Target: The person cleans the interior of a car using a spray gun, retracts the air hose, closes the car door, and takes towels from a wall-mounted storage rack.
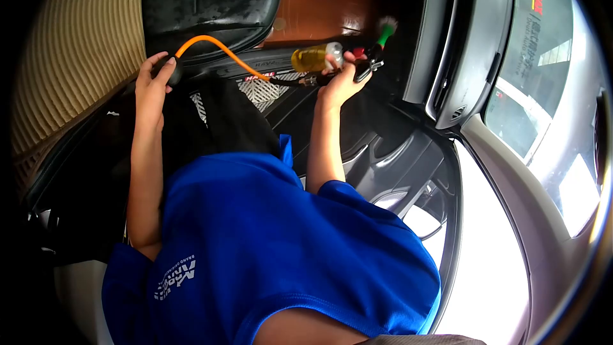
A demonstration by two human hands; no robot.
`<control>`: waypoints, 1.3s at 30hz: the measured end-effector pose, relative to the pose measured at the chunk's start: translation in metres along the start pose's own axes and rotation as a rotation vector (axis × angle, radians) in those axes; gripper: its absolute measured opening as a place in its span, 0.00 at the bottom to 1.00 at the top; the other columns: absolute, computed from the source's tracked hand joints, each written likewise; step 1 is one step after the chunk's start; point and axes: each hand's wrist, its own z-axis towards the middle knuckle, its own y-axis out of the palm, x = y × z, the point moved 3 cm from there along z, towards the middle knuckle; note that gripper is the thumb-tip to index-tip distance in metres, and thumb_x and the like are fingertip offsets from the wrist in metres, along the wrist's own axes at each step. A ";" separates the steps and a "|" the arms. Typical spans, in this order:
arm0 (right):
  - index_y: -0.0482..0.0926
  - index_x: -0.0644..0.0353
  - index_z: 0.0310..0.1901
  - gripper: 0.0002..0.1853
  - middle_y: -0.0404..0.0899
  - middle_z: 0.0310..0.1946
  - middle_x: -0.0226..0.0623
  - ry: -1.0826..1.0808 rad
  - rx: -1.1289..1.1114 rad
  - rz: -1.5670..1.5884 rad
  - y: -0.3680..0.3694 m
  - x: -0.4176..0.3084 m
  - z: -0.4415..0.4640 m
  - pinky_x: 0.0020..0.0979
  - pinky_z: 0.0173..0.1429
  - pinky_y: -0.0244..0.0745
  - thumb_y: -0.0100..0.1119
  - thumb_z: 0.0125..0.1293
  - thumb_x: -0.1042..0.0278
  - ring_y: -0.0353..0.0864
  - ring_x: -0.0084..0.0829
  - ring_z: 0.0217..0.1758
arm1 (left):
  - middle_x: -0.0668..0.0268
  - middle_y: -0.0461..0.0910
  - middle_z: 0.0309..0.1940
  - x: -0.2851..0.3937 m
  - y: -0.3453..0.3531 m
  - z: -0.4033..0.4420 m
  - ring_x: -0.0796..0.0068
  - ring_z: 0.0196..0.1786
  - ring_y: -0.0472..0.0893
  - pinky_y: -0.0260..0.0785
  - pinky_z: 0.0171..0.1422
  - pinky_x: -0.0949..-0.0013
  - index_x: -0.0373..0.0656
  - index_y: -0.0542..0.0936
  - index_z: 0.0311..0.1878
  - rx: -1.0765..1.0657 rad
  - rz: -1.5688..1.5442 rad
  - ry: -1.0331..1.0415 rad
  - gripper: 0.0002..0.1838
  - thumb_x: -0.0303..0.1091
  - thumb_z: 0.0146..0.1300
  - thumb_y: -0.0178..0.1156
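Note:
My right hand (340,83) is wrapped round the handle of a spray cleaning gun (364,71). A clear bottle (313,57) of yellow liquid is fixed to it, lying on its side. At the gun's far end shows a green brush nozzle (386,30) with pale bristles, slightly blurred. An orange air hose (220,46) arches from the gun's metal coupling (310,81) over to my left hand (152,86). That hand's fingers are closed about a dark rounded part (177,71) at the hose's other visible end; its exact shape is partly hidden.
A black leather car seat (211,6) and a brown floor (325,0) lie ahead. The door sill with a HAVAL plate (258,78) runs across. On the right stands the open car door (440,45); a tan ribbed surface (83,45) is at left.

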 end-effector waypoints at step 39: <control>0.66 0.68 0.54 0.16 0.74 0.46 0.39 -0.291 0.086 -0.397 0.030 0.075 0.115 0.27 0.55 0.65 0.49 0.64 0.79 0.72 0.29 0.47 | 0.65 0.75 0.44 -0.016 0.024 -0.002 0.78 0.42 0.73 0.66 0.38 0.76 0.43 0.75 0.55 -0.085 0.042 -0.091 0.21 0.40 0.60 0.61</control>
